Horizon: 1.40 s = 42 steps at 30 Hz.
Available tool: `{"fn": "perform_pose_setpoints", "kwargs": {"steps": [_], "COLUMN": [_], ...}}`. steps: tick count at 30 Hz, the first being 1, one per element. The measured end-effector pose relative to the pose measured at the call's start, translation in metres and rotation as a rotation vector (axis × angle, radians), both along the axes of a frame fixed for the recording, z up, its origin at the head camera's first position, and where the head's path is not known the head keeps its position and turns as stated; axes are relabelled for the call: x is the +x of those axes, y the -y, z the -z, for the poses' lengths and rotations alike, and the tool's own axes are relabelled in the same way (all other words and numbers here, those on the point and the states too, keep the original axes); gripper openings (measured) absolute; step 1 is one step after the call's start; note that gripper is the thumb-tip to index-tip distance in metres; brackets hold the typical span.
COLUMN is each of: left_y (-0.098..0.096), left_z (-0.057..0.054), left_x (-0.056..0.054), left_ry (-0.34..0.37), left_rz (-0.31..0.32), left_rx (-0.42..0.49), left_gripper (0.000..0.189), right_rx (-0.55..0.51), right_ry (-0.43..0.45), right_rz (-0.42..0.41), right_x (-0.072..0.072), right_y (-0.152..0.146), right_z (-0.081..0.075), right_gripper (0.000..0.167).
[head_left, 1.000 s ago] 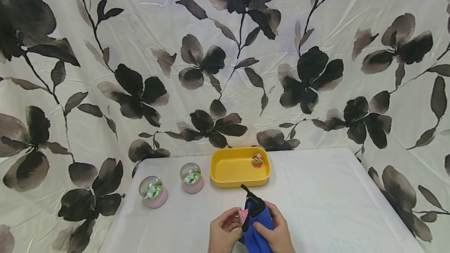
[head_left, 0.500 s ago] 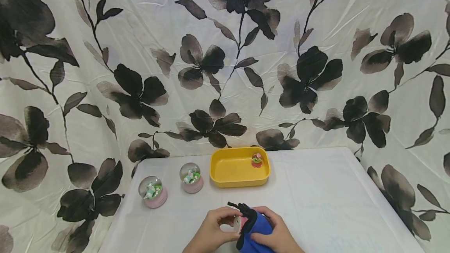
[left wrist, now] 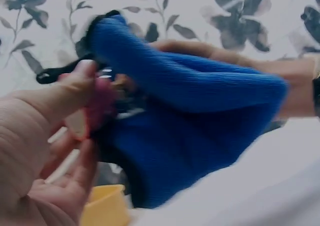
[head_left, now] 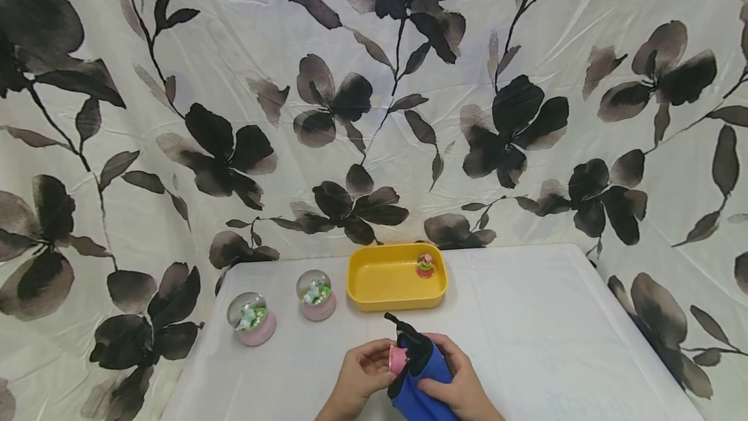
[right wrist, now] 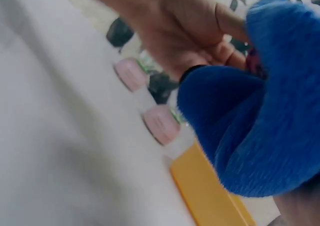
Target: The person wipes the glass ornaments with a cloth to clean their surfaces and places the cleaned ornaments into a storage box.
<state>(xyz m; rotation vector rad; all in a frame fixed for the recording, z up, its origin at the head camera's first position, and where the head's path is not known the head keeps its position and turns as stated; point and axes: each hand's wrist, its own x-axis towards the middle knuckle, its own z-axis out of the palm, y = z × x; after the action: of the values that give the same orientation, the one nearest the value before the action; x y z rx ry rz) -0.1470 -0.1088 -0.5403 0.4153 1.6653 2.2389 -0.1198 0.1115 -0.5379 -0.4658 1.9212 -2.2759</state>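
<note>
Over the front of the table, my right hand [head_left: 461, 379] grips a blue cloth pouch [head_left: 416, 400] with a black edge and cord. My left hand [head_left: 358, 372] pinches the pink base of a small snow globe [head_left: 398, 360] at the pouch's mouth. In the left wrist view, the pink base [left wrist: 102, 98] is between thumb and fingers; a shiny clear part behind it is still inside the cloth, blurred. The right wrist view has the pouch [right wrist: 290, 100] hiding most of the globe, and the right hand is largely out of sight there.
Two larger snow globes with pink bases, one [head_left: 252, 319] at the left and another [head_left: 316, 295] nearer the middle, stand on the white-covered table [head_left: 561, 343]. A yellow tray [head_left: 374, 301] at the back holds a small red-based globe [head_left: 425, 266]. Floral cloth [head_left: 403, 115] hangs behind.
My left hand drew back to the left, then came in slightly. The base's underside faced left half a second ago; now its pink side shows. The pouch tilted and shifted slightly left.
</note>
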Motion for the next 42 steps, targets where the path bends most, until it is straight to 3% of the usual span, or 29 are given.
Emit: {"fn": "perform_pose_setpoints", "kwargs": {"steps": [4,8,10,14,18,21,24,26,27,32,34,36,39,42], "left_y": [-0.011,-0.020,-0.023,-0.024,-0.017,-0.009,0.000,0.006,0.007,0.007,0.004,0.000,-0.010,-0.018], "left_z": [0.006,0.009,0.011,0.013,0.005,-0.007,-0.012,-0.007,-0.003,0.015,0.021,0.024,0.025,0.024], "left_x": [0.009,0.018,0.022,0.029,0.030,0.028,0.023,0.020,0.019,0.020,0.023,0.024,0.023,0.021], "left_ry": [0.039,0.043,0.007,-0.158,-0.438,-0.665,-0.766,-0.749,-0.707,-0.424,-0.353,-0.338,-0.333,-0.335], "left_rz": [-0.171,-0.336,-0.387,-0.452,-0.441,-0.347,-0.232,-0.177,-0.156,-0.095,-0.126,-0.193,-0.314,-0.394], "left_rx": [0.045,0.001,-0.040,-0.166,-0.334,-0.411,-0.428,-0.428,-0.426,-0.338,-0.298,-0.275,-0.266,-0.241], "left_gripper": [0.052,0.051,0.052,0.048,0.041,0.039,0.039,0.040,0.040,0.036,0.037,0.037,0.038,0.040], "right_rx": [-0.074,-0.101,-0.100,-0.055,0.011,0.040,0.055,0.060,0.069,0.024,-0.027,-0.063,-0.053,0.002], "right_ry": [-0.054,-0.053,-0.024,-0.008,-0.009,0.012,0.033,0.053,0.063,0.183,0.235,0.257,0.228,0.175], "right_rz": [0.053,0.109,0.132,0.134,0.087,0.017,-0.071,-0.113,-0.119,-0.120,-0.122,-0.109,-0.036,0.073], "right_x": [0.001,0.002,0.002,0.002,0.002,0.001,-0.001,-0.001,0.000,0.006,0.009,0.008,0.004,0.001], "right_y": [0.008,0.015,0.017,0.017,0.013,0.009,0.007,0.006,0.005,0.002,0.002,0.003,0.007,0.013], "right_z": [0.001,0.003,0.003,0.004,0.007,0.011,0.014,0.016,0.017,0.020,0.020,0.019,0.016,0.013], "right_gripper": [0.054,0.055,0.054,0.053,0.051,0.049,0.047,0.047,0.047,0.053,0.056,0.058,0.059,0.059]}}
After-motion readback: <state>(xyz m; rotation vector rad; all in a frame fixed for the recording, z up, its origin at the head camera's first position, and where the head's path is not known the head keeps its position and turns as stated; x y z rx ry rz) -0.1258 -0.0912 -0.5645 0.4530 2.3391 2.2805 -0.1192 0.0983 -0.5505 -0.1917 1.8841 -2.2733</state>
